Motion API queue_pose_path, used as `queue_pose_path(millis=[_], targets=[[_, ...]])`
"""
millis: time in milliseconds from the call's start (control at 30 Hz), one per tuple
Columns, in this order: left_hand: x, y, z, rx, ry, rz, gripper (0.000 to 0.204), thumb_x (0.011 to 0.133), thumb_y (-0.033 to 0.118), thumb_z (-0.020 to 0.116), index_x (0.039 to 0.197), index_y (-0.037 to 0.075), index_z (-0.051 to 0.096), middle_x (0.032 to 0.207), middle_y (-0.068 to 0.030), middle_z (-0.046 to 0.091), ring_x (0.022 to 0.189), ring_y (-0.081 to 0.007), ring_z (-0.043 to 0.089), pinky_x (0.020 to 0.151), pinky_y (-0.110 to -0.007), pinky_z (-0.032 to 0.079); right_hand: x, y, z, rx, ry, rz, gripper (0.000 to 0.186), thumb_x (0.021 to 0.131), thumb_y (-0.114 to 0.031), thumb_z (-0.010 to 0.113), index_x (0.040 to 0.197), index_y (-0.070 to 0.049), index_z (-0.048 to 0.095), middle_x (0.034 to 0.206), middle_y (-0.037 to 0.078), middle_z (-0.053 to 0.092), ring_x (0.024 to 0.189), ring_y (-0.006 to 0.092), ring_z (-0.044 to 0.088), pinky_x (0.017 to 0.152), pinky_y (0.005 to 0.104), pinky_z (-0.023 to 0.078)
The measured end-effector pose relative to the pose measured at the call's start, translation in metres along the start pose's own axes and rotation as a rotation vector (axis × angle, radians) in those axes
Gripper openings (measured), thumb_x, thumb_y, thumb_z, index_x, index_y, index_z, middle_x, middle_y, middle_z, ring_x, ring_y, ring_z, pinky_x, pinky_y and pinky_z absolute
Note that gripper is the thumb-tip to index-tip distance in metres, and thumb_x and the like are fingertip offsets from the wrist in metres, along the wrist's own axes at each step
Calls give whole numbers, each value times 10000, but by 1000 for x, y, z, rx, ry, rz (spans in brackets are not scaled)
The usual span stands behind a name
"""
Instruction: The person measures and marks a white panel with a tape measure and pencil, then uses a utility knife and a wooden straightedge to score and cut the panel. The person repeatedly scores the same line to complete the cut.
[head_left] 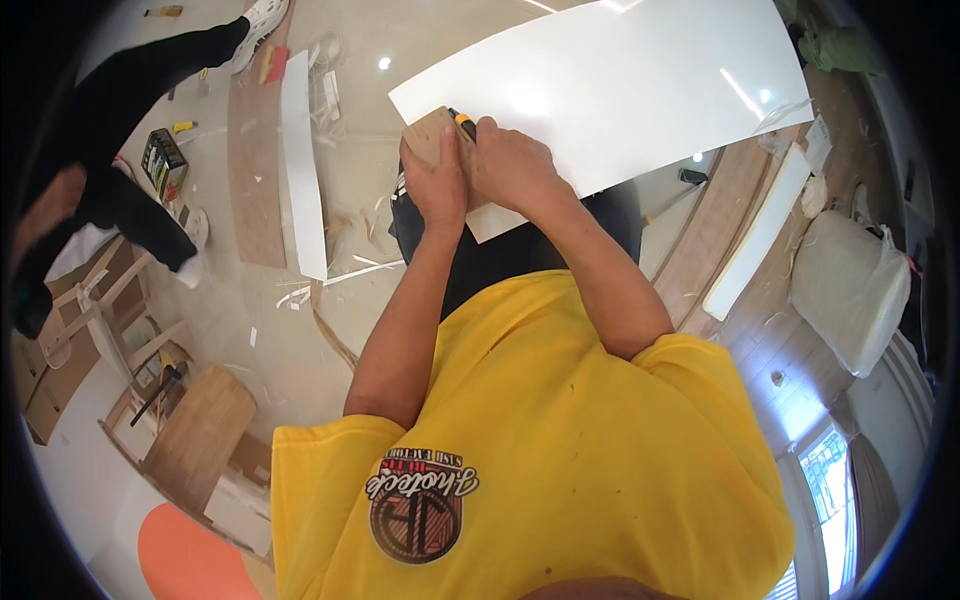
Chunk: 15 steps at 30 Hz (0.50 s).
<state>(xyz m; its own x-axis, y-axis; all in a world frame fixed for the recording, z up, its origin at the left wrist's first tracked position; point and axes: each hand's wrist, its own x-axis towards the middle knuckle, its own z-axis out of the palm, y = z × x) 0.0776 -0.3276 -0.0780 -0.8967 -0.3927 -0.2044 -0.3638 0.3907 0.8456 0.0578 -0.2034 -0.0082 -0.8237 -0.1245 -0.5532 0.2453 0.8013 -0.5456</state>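
Note:
My left hand (436,184) grips a small tan wooden block (430,128), its thumb on the face, at the left end of a large glossy white sheet (620,90). Close beside it, my right hand (505,168) is closed on a yellow-and-black utility knife (463,123), which lies along the block's right edge. The blade's tip is too small to make out. The sheet rests over my dark-trousered legs (620,225), and part of it is hidden under both hands and the block.
Another person's legs (120,95) are at the left, near a black box (163,163) and wooden chairs (200,430). A long white strip (304,165) lies beside a wooden board (255,180). At right are planks (700,240), a white strip (755,230) and a wrapped bundle (845,290).

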Motion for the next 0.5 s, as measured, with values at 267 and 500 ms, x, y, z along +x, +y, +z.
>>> queue_pose_path(millis=[267,500], targets=[[-2,6,0,-35,-30,-36,666,942,368,746,1385,-76,524,1252,-271,665,1152,-389,660,1003,-434,501,-44,19,10,-89,-59,15,233,984,-205,567,1071,11,559,903,227,734,869,401,735,787,500,570],[3,14,-3,-35,-17,-11,622,956,345,735,1363,-81,534,1224,-259,681,1132,-368,670,998,-421,504,-77,28,8,38,31,42,250,1032,-240,539,1019,10,536,824,247,702,815,451,705,753,544,553]])
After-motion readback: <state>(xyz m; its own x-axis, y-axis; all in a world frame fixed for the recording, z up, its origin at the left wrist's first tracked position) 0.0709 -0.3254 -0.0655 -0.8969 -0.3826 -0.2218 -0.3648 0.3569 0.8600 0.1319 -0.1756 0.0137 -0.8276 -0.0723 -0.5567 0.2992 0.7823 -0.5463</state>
